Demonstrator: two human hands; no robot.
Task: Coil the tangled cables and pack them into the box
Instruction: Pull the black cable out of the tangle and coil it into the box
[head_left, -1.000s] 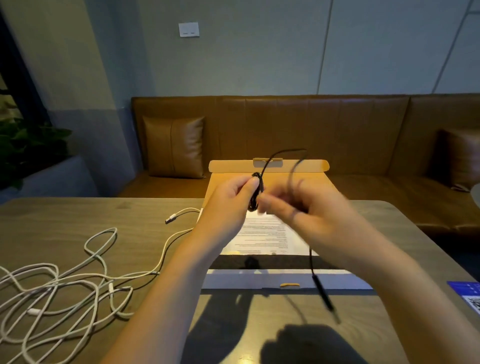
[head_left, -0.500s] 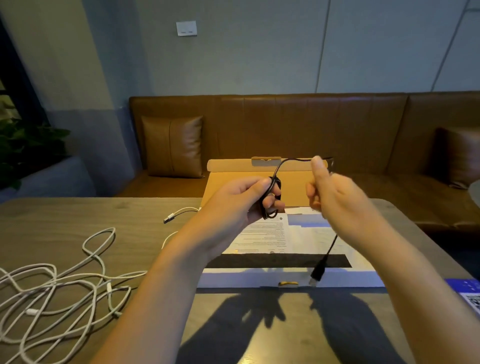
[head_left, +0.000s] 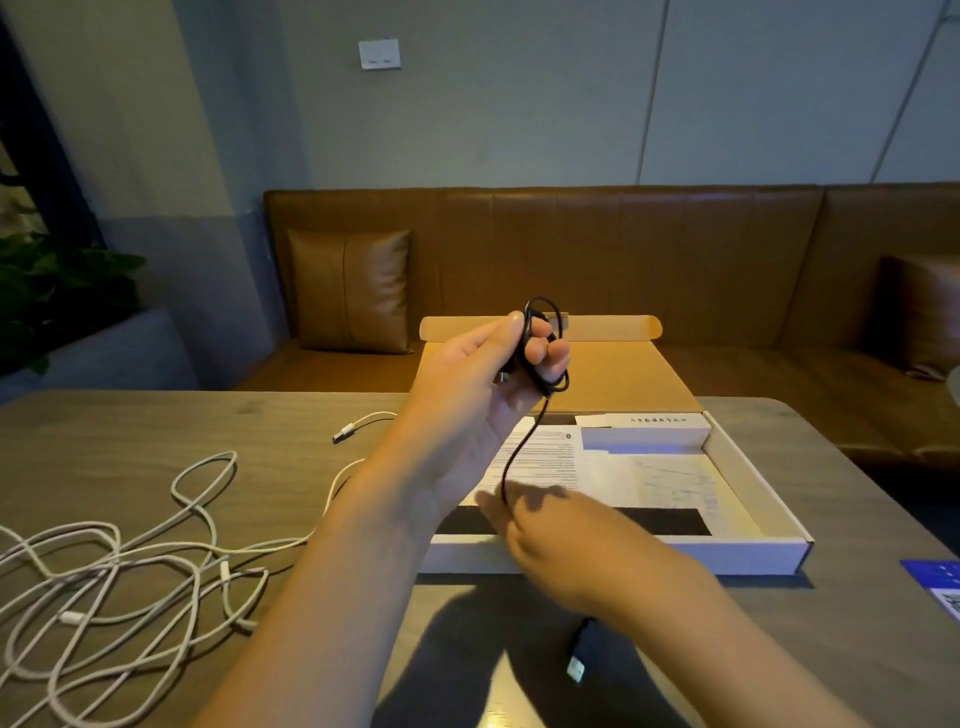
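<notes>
The black cable's USB plug (head_left: 577, 659) is dangling nearest, below the blurred right hand (head_left: 550, 535), which is pinching the black cable (head_left: 519, 452). Above the open cardboard box (head_left: 748, 478), the left hand (head_left: 483, 374) is gripping its coil (head_left: 545, 343). The tangled white cable (head_left: 130, 566) is lying on the table (head_left: 156, 426).

- The room is dim and warm-toned, the wall behind grey and flat.
- Light falls from above and behind me: my arms throw dark shadows on the tabletop (head_left: 156, 415) at lower centre.
- My right hand (head_left: 550, 530) is smeared by motion blur; my left hand (head_left: 467, 384) is sharper.
- Wall lines bow at the upper right, the wide lens bending the edges.
- The far left of the frame sinks into near-black.
</notes>
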